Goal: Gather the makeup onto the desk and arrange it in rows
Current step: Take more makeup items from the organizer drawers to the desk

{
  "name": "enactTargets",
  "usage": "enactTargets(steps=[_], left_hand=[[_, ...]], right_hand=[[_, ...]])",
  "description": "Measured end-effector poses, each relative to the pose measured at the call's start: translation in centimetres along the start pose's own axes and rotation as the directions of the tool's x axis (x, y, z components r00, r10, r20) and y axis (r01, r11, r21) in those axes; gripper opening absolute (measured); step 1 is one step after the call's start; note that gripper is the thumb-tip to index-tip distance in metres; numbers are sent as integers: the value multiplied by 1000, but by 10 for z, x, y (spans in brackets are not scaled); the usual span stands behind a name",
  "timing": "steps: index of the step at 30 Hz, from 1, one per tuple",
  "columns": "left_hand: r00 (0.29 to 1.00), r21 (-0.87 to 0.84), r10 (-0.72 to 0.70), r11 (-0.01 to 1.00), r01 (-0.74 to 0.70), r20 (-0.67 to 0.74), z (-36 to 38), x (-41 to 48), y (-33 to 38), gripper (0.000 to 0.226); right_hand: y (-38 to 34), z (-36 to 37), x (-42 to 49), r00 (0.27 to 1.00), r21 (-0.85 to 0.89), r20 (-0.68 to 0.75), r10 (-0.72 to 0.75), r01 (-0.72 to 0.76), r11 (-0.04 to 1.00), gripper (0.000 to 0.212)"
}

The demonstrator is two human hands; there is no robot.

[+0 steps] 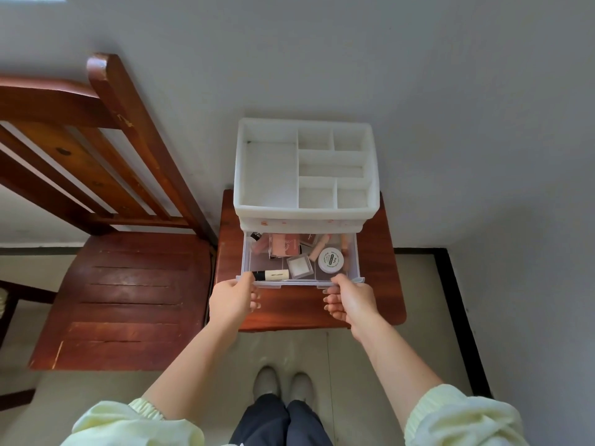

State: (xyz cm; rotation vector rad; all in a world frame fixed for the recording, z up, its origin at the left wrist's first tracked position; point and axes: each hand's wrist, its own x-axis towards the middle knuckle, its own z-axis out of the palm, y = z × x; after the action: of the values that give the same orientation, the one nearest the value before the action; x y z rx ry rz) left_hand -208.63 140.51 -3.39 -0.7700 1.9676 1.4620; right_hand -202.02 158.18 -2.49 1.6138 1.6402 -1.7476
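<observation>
While the left hand (233, 297) and right hand (349, 299) grip the clear drawer (302, 283), at 6 o'clock of the organizer (304, 207), makeup (285, 247) lies inside; better to pull evenly, keeping it level

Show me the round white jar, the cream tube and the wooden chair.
round white jar (331, 260): head view, middle of its lid.
cream tube (276, 275): head view, its pale body.
wooden chair (128, 284): head view, its seat.

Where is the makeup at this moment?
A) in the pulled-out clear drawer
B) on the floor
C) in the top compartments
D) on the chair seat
A: the makeup lies inside the clear drawer, whose front edge the left hand and right hand grip.
</observation>
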Motion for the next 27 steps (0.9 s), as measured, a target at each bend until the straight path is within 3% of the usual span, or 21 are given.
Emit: enactTargets(steps=[3,6,8,10,11,13,15,16,22,27], left_hand=[[991,324,100,944,-66,-89,-6,-4,1,30],[890,524,434,796,-304,-143,-15,-13,7,29],[730,608,683,566,-557,33,-17,-14,15,18],[588,653,756,294,-698,288,-14,-7,27,14],[574,672,712,194,-714,405,-10,-3,34,16],[625,737,537,8,-676,567,2,3,48,19],[703,780,351,-166,-603,618,14,5,60,19],[733,790,296,-206,-577,612,20,8,65,16],[798,822,218,-253,-511,562,36,25,68,31],[777,789,181,-282,-546,603,38,33,68,25]], right_hand=[[-3,-7,-6,1000,-155,10,-23,24,988,45],[-11,-24,-13,972,-415,-35,-232,197,888,50],[-19,-31,-14,890,-555,-9,-456,375,743,38],[-32,-30,-13,794,-637,112,-598,519,570,20],[-40,-26,-12,763,-692,193,-617,551,465,13],[-50,-14,-3,732,-799,343,-589,557,226,26],[-55,-2,7,736,-847,428,-525,529,52,39],[-57,3,11,747,-863,442,-497,504,-10,41],[-58,20,22,768,-892,444,-462,326,-314,49],[-55,18,25,746,-869,459,-483,263,-420,45]])
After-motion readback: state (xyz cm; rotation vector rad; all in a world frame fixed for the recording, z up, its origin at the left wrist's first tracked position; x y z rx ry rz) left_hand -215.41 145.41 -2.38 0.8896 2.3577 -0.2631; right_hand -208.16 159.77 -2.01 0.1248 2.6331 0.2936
